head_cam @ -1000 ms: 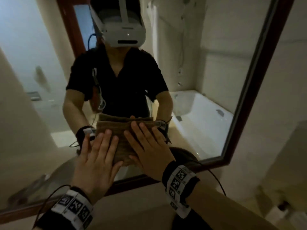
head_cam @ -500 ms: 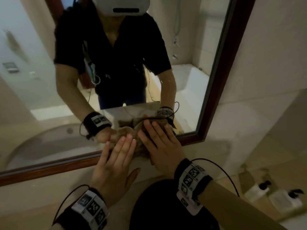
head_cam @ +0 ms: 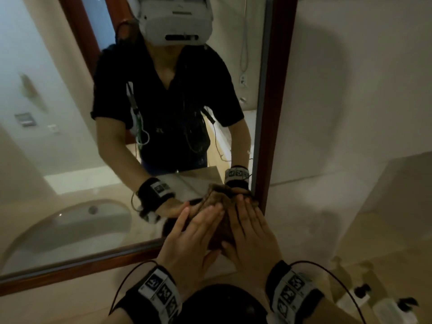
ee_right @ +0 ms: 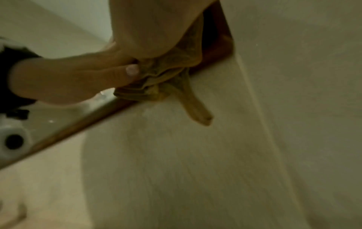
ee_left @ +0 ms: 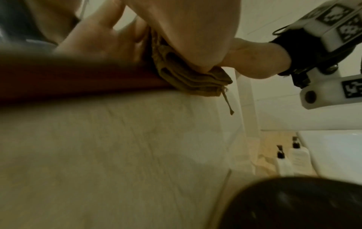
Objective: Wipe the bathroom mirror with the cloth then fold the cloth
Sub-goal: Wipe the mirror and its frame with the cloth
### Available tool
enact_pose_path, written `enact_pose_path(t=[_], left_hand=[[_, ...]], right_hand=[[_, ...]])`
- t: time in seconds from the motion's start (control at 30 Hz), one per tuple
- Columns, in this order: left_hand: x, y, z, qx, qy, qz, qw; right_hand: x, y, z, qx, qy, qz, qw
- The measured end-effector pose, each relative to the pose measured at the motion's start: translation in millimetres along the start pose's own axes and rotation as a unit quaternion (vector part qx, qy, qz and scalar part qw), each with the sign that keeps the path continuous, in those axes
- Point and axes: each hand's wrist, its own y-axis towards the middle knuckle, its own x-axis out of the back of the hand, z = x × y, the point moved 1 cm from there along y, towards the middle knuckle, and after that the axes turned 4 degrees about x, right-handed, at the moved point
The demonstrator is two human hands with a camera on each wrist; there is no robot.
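A folded brown cloth (head_cam: 225,229) is pressed flat on the mirror (head_cam: 70,160) at its lower right corner, overlapping the dark wooden frame (head_cam: 275,113). My left hand (head_cam: 194,232) and right hand (head_cam: 251,230) lie side by side on it, fingers straight. In the left wrist view the cloth (ee_left: 188,77) shows its stacked folds on the frame's bottom rail. From the right wrist the cloth (ee_right: 166,74) bunches under my palm, a loop hangs below it, and the left hand (ee_right: 68,77) touches its edge with the thumb.
Beige wall surrounds the mirror to the right and below. Two white pump bottles (head_cam: 395,309) stand on the counter at lower right, beside a white basin (ee_left: 333,155). A dark rounded object (head_cam: 224,305) sits just under my wrists.
Both hands have slid the cloth down and to the right across the glass, from the lower middle into the mirror's lower right corner.
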Motion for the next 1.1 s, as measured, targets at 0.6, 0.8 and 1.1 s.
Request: enact_pose_path(t=[0.6,0.8,1.1], left_hand=[[421.0,178.6,203.0,0.091,0.147,-0.256,0.951],[331.5,136.4,179.4,0.099,0.147,-0.248,0.952],[63.1,-11.6,73.3,0.058,0.091,-0.068,0.992]], right_hand=[[377.5,362.4,-48.4,-0.036,-0.119,-0.211,0.969],[296.7,306.1,-27.4,0.034,-0.072,-0.213,0.974],[53.2,83.7,25.1,0.099,-0.026,-0.039,0.994]])
